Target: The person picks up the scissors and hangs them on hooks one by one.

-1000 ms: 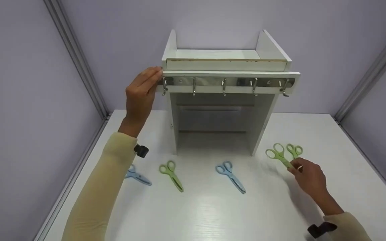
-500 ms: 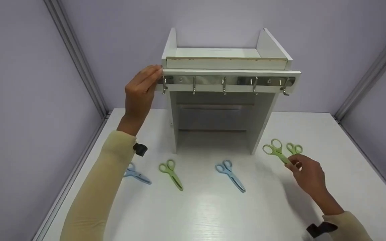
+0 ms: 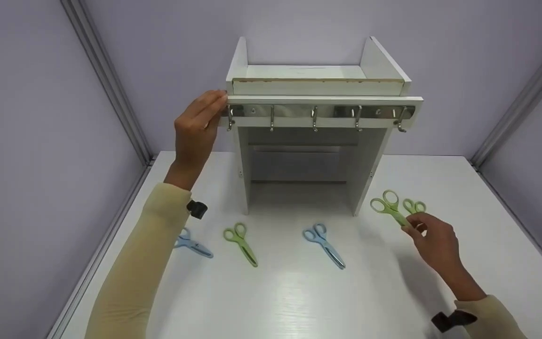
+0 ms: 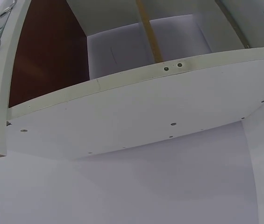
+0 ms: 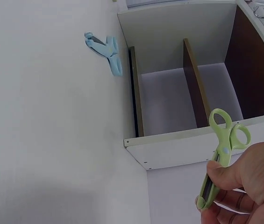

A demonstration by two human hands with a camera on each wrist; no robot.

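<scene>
A white shelf unit (image 3: 318, 87) stands at the back of the table, with a metal hook rail (image 3: 318, 112) across its front. My left hand (image 3: 212, 109) rests with straight fingers against the left end of that rail. My right hand (image 3: 410, 228) pinches a pair of green scissors (image 3: 394, 215) by the blades, handles pointing up and away, just above the table to the right of the unit. In the right wrist view the green scissors (image 5: 219, 161) stand between my fingertips (image 5: 211, 179) in front of the unit's open underside (image 5: 188, 93). The left wrist view shows only the unit's side panel (image 4: 146, 116).
Three more pairs of scissors lie on the white table (image 3: 290, 301) in front of the unit: light blue (image 3: 195, 246) under my left forearm, green (image 3: 243, 245), and blue (image 3: 325, 247), also the blue scissors (image 5: 107, 47). Lilac walls enclose the table on three sides.
My right hand has raised the green scissors slightly off the table and a little farther back. My left hand has stayed at the rail's left end.
</scene>
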